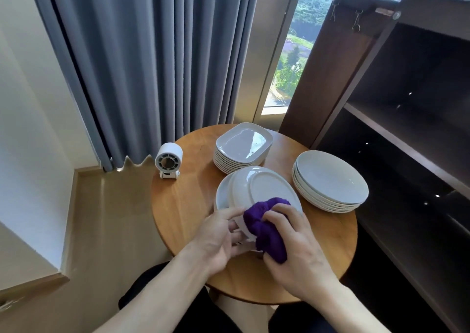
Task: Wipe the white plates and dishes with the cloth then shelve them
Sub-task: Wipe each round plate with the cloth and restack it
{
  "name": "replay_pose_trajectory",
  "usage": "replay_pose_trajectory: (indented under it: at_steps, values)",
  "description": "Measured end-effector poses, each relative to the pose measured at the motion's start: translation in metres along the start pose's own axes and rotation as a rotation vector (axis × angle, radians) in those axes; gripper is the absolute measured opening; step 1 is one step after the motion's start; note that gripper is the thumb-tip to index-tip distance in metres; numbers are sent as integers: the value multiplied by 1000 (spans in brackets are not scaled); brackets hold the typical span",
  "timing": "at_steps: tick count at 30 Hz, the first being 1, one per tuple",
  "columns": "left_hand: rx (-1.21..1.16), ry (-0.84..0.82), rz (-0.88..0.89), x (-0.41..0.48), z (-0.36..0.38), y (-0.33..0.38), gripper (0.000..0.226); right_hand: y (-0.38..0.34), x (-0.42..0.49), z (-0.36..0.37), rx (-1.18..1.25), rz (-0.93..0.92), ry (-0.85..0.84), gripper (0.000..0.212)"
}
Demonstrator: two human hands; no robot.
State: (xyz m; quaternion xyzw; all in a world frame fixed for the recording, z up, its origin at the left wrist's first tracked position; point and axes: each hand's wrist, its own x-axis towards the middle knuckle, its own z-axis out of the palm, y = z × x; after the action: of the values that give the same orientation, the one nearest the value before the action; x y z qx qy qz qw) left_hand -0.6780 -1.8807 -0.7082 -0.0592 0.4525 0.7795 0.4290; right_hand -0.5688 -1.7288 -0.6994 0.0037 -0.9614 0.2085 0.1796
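The fingers [278,215] of the right hand [300,246] are curled round the purple cloth [267,228], pressing it against a white plate [264,187]. The left hand [216,241] grips that plate's near rim, holding it tilted, underside up, above the round bench [183,205]. Beneath it lies a second white plate [221,195], possibly a short stack. Behind stands a stack of square dishes [241,149]. To the right a stack of round plates [330,180] sits near the dark shelf unit [407,129].

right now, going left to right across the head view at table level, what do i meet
small white fan, stack of square dishes, stack of round plates, dark shelf unit
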Motion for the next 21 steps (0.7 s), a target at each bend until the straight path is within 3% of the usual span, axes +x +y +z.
replay_pose_trajectory:
  at_steps: [7, 13, 21]
  values:
    - [45, -1, 32, -6, 2, -1, 50, 37, -19, -22, 298, 254, 119, 59]
    - [97, 19, 71, -20, 9, -4, 51, 63, -50, -40, 507, 566, 73, 57]
    - [198, 190, 80, -15, 27, -2, 36, 74, -33, -65, 748, 579, 255, 51]
